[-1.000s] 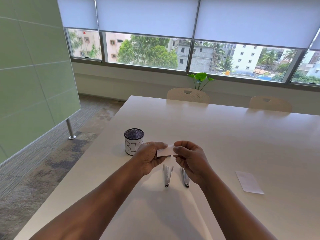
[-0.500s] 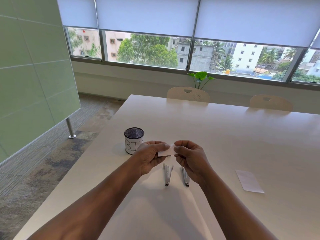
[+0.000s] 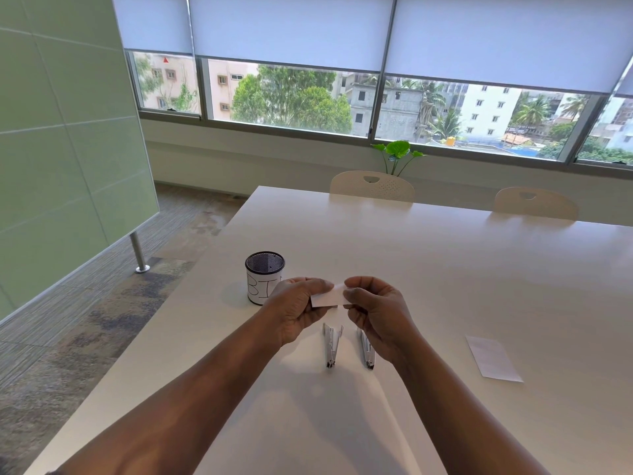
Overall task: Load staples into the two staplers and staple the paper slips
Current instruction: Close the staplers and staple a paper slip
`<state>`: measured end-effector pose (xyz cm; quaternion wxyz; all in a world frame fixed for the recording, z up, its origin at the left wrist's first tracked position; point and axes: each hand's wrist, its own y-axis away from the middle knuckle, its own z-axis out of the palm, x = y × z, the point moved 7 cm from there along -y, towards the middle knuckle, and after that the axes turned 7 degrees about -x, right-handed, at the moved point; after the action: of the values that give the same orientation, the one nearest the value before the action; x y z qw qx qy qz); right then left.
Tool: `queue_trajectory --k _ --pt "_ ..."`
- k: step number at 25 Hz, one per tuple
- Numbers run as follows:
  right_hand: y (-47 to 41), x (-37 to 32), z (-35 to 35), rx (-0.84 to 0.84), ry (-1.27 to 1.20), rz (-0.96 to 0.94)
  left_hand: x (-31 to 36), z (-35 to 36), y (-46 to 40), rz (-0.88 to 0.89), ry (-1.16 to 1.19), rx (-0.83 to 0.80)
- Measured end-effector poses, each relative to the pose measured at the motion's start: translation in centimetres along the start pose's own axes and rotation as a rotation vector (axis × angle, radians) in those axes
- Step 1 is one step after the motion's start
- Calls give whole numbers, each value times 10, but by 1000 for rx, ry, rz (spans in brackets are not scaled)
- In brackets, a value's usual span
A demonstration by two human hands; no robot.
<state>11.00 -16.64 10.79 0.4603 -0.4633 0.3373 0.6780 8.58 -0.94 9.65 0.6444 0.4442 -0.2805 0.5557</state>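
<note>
Both hands are raised above the table (image 3: 445,269), meeting over its near middle. The left hand (image 3: 298,311) and the right hand (image 3: 376,315) each pinch one end of a small white slip (image 3: 327,298), fingers curled and thumbs pressed onto the paper, so the slip hangs level between them, clear of the tabletop.

Just under the hands, toward 6 o'clock, two metal staplers lie side by side on the table, close but apart. The left stapler (image 3: 331,344) lies in full view with its arm slightly lifted; the right stapler (image 3: 366,349) is partly hidden by the right hand, so I cannot tell how its arm stands.

At 10 o'clock from the slip, just beside the left hand, a mesh cup (image 3: 264,275) stands upright with a white label lettered "BI"; the rest of the lettering is hidden. Well apart at 4 o'clock, a second slip (image 3: 493,358) lies flat on the table.

At 12 o'clock, two chairs (image 3: 371,186) stand at the far edge.
</note>
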Motion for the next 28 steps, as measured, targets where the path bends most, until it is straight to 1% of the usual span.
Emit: queue_trajectory --k 4,9,14,19,28 --pt "0 0 -1 2 -16 -5 -2 0 -3 -32 18 5" --pt "0 -1 -5 24 -35 -6 0 2 1 -4 -30 -96" --pt "-3 -1 -7 41 -58 -14 5 3 4 23 -33 -157" --pt "-5 1 -8 32 47 -2 12 -3 6 77 -133 -193" --pt "-13 5 -11 10 113 10 11 -14 -1 33 -90 -391"
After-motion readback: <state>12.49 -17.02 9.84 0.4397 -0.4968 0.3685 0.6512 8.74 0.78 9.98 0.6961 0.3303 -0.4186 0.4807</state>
